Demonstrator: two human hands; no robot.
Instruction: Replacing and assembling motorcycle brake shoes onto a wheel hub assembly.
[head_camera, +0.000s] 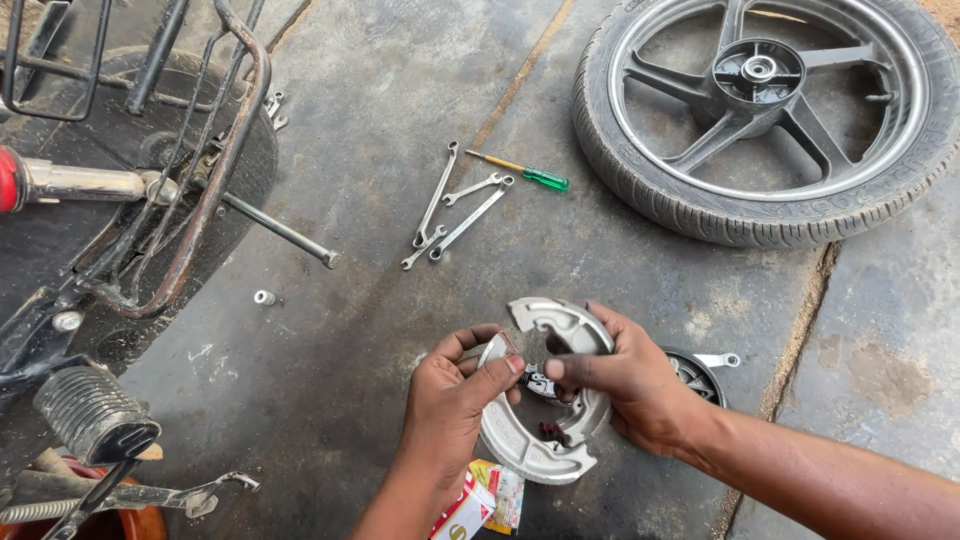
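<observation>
Two curved silver brake shoes form a ring in front of me. My left hand (455, 395) grips the left brake shoe (515, 448) with thumb and fingers on its upper end. The right brake shoe (560, 325) is held by my right hand (625, 380), whose fingers pinch its inner edge near a small dark spring (552, 432). Beneath my right hand, a round brake drum plate (695, 372) with a metal lever lies on the concrete floor, partly hidden.
A motorcycle wheel (765, 115) lies at the top right. Several spanners (455, 210) and a green-handled screwdriver (525, 172) lie on the floor above my hands. The motorcycle's rear frame (150, 180) and footrest (95, 415) fill the left. A small box (475, 505) sits below.
</observation>
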